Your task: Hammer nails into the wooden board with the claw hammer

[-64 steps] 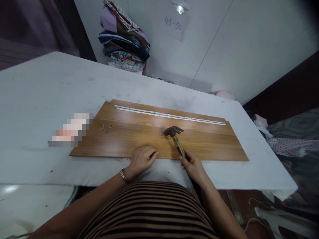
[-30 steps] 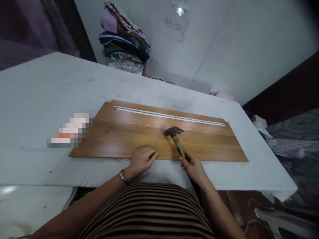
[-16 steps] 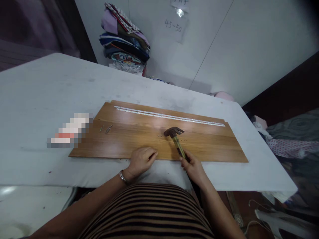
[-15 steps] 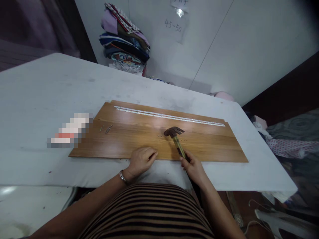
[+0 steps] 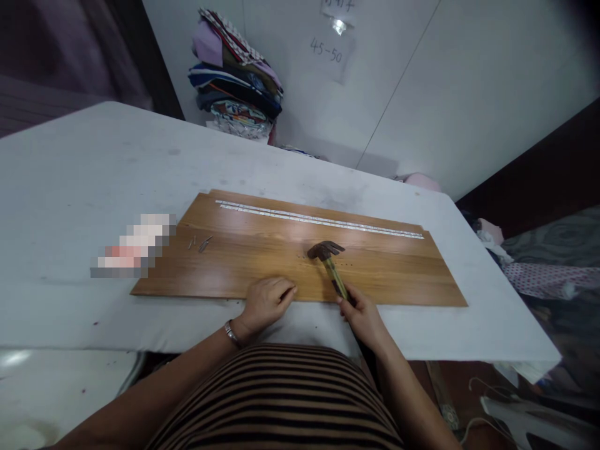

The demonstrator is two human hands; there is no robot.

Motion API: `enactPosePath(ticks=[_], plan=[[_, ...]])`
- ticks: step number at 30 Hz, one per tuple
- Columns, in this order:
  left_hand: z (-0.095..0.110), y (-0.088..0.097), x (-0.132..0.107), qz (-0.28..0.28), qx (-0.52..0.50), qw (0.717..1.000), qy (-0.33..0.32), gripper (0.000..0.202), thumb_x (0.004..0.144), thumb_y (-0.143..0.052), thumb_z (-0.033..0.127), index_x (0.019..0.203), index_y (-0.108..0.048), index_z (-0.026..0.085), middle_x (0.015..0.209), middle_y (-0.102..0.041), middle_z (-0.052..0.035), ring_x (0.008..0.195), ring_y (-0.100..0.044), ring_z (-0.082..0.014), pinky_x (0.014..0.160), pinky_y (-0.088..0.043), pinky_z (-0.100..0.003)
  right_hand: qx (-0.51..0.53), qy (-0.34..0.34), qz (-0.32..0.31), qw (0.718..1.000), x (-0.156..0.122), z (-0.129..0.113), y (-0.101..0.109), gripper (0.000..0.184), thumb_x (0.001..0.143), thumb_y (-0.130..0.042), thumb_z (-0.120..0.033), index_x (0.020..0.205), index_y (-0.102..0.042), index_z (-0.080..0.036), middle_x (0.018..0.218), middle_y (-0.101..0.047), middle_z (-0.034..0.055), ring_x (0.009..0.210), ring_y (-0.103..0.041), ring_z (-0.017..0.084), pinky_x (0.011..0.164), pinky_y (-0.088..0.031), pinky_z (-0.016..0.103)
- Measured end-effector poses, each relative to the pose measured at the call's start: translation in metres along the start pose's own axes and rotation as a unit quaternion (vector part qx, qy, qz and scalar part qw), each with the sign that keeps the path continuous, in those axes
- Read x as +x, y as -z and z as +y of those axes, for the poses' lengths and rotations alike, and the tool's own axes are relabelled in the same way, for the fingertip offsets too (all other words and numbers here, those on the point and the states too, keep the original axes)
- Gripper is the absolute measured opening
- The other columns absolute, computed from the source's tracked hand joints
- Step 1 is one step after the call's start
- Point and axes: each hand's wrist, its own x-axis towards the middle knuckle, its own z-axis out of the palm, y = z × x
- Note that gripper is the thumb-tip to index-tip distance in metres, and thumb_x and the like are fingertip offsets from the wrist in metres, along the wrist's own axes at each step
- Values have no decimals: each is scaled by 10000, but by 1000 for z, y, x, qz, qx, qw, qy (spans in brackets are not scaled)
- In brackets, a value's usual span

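Observation:
My right hand (image 5: 363,317) grips a claw hammer (image 5: 332,275) by its yellow and black handle. The rusty brown hammer head is over the middle of a wooden board (image 5: 262,269), with its claw towards the right. Whether the head touches the wood I cannot tell. A row of small dark dots (image 5: 345,264) runs across the board beside the head. Curled into a loose fist, my left hand (image 5: 268,302) rests at the board's front edge, and nothing shows in it. Several loose nails (image 5: 205,244) lie on the board's left part.
Two white printed strips (image 5: 300,217) run along the far side of the board. The board lies on a white-covered table (image 5: 84,181). A blurred-out item (image 5: 135,247) is at its left end. Folded cloths (image 5: 237,75) are stacked against the wall behind.
The hammer head has tilted and dropped very slightly, still in my right hand. My left hand stays in place, and the board and nails have not moved.

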Motion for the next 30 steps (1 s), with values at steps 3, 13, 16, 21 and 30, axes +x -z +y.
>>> enactPosePath(ticks=[3,13,16,21,30], plan=[[0,1,0,2,-5,1000,-6,300,1024,-486,305,856,-713,203,810,-753,-18,752,-664,-148,685,-430,-283,-1,-2,2,1000,0,0,0,507,869,-619,-436,1300,-718,-186,792,-702,26,678,-599,181,594,-515,282],[0,0,1,-10,-10,1000,8,288,1016,-500,300,849,-713,202,807,-744,-29,757,-650,-153,687,-414,-284,4,2,10,1000,1,-2,4,512,870,-618,-410,1309,-711,-163,822,-713,42,681,-596,185,591,-522,292],[0,0,1,-7,-11,1000,8,295,1019,-494,307,853,-714,201,811,-747,-28,758,-652,-152,688,-420,-284,8,5,7,1000,1,-1,2,515,873,-616,-414,1316,-708,-167,820,-712,38,683,-601,184,601,-524,292],[0,1,1,-15,-8,1000,12,303,1019,-486,314,859,-718,204,829,-759,-34,774,-667,-155,694,-434,-281,0,-8,-2,1000,0,0,-1,468,868,-617,-412,1269,-728,-197,813,-708,24,690,-603,181,601,-515,281],[2,2,1,-19,-39,998,38,299,1014,-494,327,854,-715,206,819,-748,-35,771,-663,-154,693,-444,-276,6,-6,6,1000,0,0,3,517,872,-608,-410,1321,-705,-172,840,-714,38,689,-608,186,588,-513,285]])
